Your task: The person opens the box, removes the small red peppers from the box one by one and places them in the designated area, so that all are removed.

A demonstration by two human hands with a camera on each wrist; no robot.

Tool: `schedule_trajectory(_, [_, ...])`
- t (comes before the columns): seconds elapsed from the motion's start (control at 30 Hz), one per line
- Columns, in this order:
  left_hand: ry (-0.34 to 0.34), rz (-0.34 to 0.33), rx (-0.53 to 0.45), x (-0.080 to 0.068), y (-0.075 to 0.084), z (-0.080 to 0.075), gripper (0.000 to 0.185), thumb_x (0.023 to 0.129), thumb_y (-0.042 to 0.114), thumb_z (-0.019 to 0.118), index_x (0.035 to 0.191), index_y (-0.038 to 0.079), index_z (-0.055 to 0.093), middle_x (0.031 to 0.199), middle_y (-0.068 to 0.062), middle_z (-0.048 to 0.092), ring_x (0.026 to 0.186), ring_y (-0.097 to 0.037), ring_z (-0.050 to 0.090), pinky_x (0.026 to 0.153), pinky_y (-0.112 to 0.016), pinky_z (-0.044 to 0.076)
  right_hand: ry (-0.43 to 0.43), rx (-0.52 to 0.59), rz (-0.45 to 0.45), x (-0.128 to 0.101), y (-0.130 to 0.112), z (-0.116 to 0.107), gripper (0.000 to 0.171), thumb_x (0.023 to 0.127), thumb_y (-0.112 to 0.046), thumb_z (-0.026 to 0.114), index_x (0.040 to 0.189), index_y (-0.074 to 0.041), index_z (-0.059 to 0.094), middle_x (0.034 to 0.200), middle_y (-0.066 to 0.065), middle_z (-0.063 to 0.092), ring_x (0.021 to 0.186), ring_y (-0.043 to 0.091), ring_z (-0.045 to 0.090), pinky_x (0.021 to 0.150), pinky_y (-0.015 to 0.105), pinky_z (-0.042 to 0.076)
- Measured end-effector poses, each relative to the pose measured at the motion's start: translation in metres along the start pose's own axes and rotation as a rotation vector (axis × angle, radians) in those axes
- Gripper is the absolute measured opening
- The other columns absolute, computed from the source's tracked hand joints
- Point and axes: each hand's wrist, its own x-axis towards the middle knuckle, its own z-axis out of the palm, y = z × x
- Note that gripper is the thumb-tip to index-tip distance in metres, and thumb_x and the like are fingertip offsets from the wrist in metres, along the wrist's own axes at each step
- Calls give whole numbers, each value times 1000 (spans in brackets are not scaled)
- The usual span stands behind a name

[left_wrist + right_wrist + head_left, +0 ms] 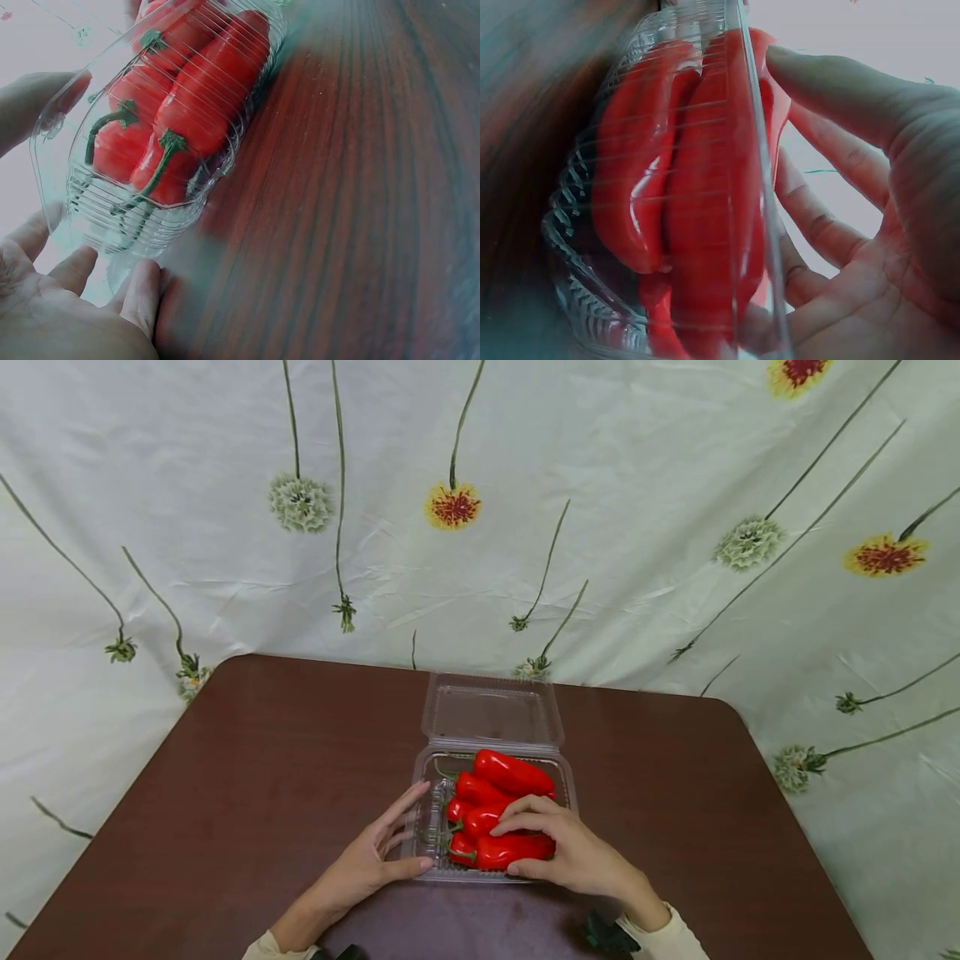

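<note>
White cloth printed with yellow-and-red flowers and long stems [600, 443] hangs behind a dark reddish-brown wooden worktop [300, 752], and near the far-to-near middle sits the action: a clear ridged plastic tray [433, 814], hinged to a clear plastic lid [491, 710] lying folded back on the far side. Plenty done, by the look of it: glossy red elongated peppers [513, 768] fill most of the tray, at least five showing. What's left? That lid is not yet over them, and the front pepper is not yet let go; whether more belong inside cannot be told. Right hand [573, 852] has its fingers curled over that front pepper, thumb on the near side, apparently gripping it. Left hand [367, 856] spreads nearly straight fingers along the tray's left end, thumb at the near corner, seemingly steadying. And what a shine on those peppers! Smooth, bright skins, bodies lying crosswise, heaped in layers behind the ridged wall, curved green stems [155, 172] pointing left towards a bare strip of plastic.
</note>
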Motion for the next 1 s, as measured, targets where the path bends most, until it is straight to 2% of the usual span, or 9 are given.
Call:
schedule_trajectory(0.23, [-3,-3,-8,0,0,0,89,92,10,73,162,21,19,169,-4,5,150,-41,19,108,-14,33,-43,4,10,0,1,3,40,86,-29,80,124,-33,67,127,-16,62,118,9,52,101,40,45])
schedule_trajectory(0.43, [5,-31,-17,2,-2,1,90,91,9,74,161,26,20,169,1,6,151,-37,18,108,-12,32,-55,6,16,-1,-1,3,42,86,-25,80,126,-31,67,130,-13,62,120,11,53,102,37,47])
schedule_trajectory(0.6, [8,-26,-7,2,-2,0,89,91,10,74,161,23,21,169,-2,6,150,-40,17,107,-13,32,-79,17,34,0,-4,3,43,88,-23,78,128,-28,66,131,-11,63,121,12,56,104,36,47])
schedule_trajectory(0.73, [12,-41,-19,1,-1,0,90,90,10,75,161,25,21,169,0,6,150,-38,18,107,-12,32,-84,22,50,0,-5,3,41,89,-23,77,128,-29,66,130,-11,64,120,11,56,103,35,47])
schedule_trajectory(1.0, [-9,8,-19,2,-3,0,88,92,7,72,162,21,19,169,-3,7,149,-43,19,105,-10,33,-77,6,42,0,-8,0,41,89,-21,77,128,-29,66,129,-12,65,119,10,57,102,35,48])
